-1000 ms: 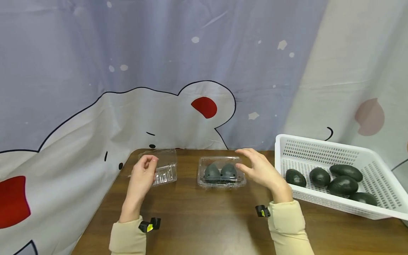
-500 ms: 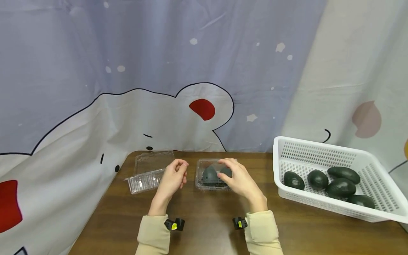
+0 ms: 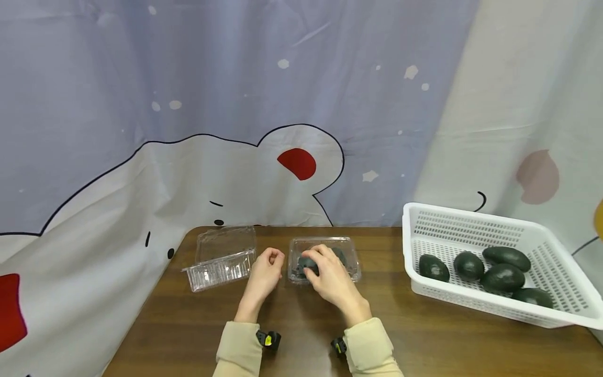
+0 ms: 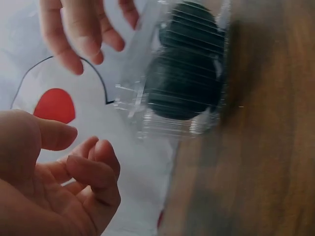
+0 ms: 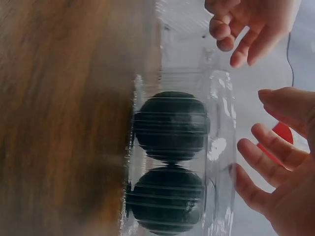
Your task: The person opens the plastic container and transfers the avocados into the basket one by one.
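A clear plastic clamshell box with its lid down stands at the middle back of the table. Through its ribbed side two dark green avocados show side by side, one avocado nearer the left hand. My right hand is over the box lid, fingers spread and bent, holding nothing. Just left of the box is my left hand, its fingers loosely curled and nothing between them. In the left wrist view, the left hand's fingers are apart from the box wall.
Farther left lies another clear clamshell, its lid folded back, with no fruit in it. A white perforated basket with several avocados stands on the right. A printed curtain hangs behind the brown table.
My left hand has moved right, from the open clamshell to beside the filled box. The right hand has moved left, from the box's right side to over its lid.
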### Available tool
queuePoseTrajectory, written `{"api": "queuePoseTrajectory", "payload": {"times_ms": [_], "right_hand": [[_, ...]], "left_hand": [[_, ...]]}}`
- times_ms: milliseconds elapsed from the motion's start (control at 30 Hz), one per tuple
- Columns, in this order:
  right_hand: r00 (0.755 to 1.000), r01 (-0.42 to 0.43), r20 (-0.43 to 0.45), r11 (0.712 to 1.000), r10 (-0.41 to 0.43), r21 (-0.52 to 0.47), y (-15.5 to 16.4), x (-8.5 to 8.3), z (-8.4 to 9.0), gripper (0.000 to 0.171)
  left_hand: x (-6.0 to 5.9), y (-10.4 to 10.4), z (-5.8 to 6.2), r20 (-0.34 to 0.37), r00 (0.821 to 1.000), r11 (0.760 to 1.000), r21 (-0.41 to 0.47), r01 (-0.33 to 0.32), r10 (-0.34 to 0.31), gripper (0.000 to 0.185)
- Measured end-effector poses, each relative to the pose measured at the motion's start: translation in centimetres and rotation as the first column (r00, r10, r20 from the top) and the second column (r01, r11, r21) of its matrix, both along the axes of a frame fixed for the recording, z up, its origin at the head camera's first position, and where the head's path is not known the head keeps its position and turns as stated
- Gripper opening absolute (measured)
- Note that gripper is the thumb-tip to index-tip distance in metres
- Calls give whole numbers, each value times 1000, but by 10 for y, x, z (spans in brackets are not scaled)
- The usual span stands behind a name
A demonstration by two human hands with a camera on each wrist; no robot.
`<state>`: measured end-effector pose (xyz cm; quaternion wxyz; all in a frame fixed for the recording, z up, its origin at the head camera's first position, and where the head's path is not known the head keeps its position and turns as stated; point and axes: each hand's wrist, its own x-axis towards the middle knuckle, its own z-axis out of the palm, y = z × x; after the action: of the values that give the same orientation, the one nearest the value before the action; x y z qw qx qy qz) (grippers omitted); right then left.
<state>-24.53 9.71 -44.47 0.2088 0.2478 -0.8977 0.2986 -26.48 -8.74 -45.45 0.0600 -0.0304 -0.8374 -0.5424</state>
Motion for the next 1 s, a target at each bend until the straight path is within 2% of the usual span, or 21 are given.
{"api": "queuePoseTrajectory", "payload": {"times_ms": [133,233,400,600,700,800,1000], "right_hand": [[998,-21,-53,995,27,98,-4,-6,-1,27],[994,-50,-88,982,67,180,-7,-12,-1,21],[991,-59,-100,969,85,240,-10,-17,-6,13],[993,-54,-90,957,83,285,-17,-15,-9,9],[996,-27,-69,949,51,314,-20,-11,-6,8],[998,-8,-48,936,27,353,-23,-6,-3,6],[1000,-11,-12,926,16,376,-26,0,2,4]], "left_hand": [[-2,4,-14,4,999,998,-40,-43,43,22],[-3,7,-25,48,997,998,-35,-53,54,23],[-3,11,-40,131,991,997,73,19,-29,22],[0,11,-45,214,971,981,179,71,-109,26],[1,6,-46,255,949,962,243,122,-185,26],[1,0,-46,295,918,935,312,171,-266,25],[4,-9,-43,304,871,878,410,246,-386,21]]}}
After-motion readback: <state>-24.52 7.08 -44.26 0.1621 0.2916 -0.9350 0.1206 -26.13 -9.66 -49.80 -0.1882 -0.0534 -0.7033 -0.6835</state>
